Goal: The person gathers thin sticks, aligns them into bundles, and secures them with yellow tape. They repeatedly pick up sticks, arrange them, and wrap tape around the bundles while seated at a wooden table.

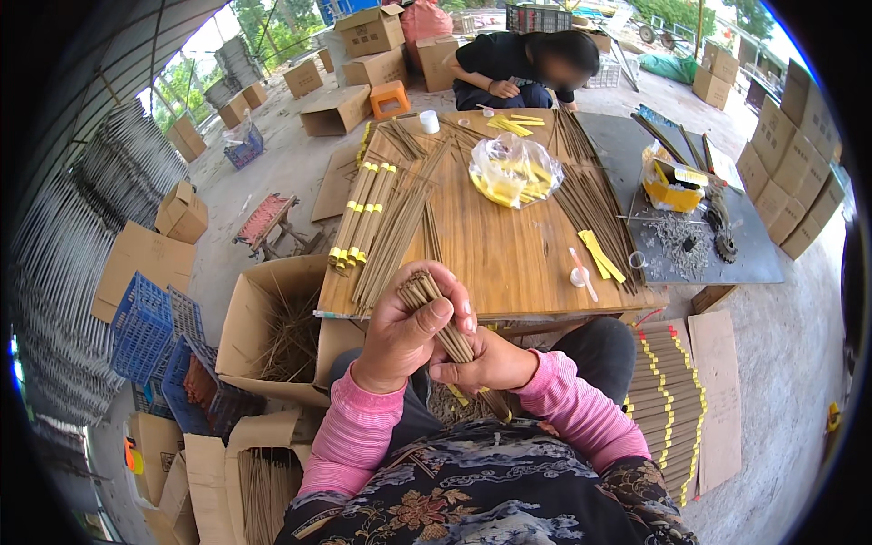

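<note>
Nearest, a bundle of thin brown sticks [458, 344] is held aslant, close to the near edge of the wooden bench [513, 245]. The grip of the left hand [398, 338] is curled around its upper part; the grip of the right hand [496, 359] is closed around it lower down. On the bench, yellow strips [597, 256] lie at right, and sticks with yellow bands [358, 215] at left. Farther back is a clear plastic bag [516, 168] with yellow pieces [495, 192] inside. Beyond the bench, a person in dark clothes [504, 64] bends down.
</note>
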The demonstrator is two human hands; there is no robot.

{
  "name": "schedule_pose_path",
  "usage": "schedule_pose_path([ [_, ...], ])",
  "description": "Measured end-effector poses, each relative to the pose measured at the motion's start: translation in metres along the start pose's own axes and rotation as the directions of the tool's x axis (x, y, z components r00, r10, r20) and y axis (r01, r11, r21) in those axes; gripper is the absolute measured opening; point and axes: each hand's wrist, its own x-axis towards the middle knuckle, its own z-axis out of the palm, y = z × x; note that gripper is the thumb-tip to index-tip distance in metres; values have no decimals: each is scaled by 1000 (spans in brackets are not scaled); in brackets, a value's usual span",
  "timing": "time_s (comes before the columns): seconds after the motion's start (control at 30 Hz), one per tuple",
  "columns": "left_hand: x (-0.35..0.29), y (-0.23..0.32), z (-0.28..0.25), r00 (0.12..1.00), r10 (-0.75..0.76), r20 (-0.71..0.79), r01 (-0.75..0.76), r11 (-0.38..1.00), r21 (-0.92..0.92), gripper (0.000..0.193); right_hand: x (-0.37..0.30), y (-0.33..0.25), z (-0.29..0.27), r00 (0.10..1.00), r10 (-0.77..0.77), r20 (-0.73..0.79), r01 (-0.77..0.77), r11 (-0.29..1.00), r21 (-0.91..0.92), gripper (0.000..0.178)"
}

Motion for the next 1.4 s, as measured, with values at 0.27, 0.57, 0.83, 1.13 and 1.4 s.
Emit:
schedule_pose_path([
  [0.27,-1,-4,3,974,41,-223,-31,998,49,18,8,14,9,924,-313,-217,257,933,-251,20],
  [0.57,5,6,0,951,30,-307,-36,999,-13,13,9,10,12,962,-189,-198,168,979,-115,20],
  [0.83,11,5,0,866,144,-479,-90,987,134,7,13,11,15,913,-227,-340,96,927,-362,18],
  [1.13,12,2,1,884,209,-419,-118,965,233,6,16,4,4,903,-333,-271,150,836,-529,23],
  [1.4,6,-7,5,919,65,-389,-37,996,81,13,26,14,7,891,-362,-274,268,906,-327,18],
])
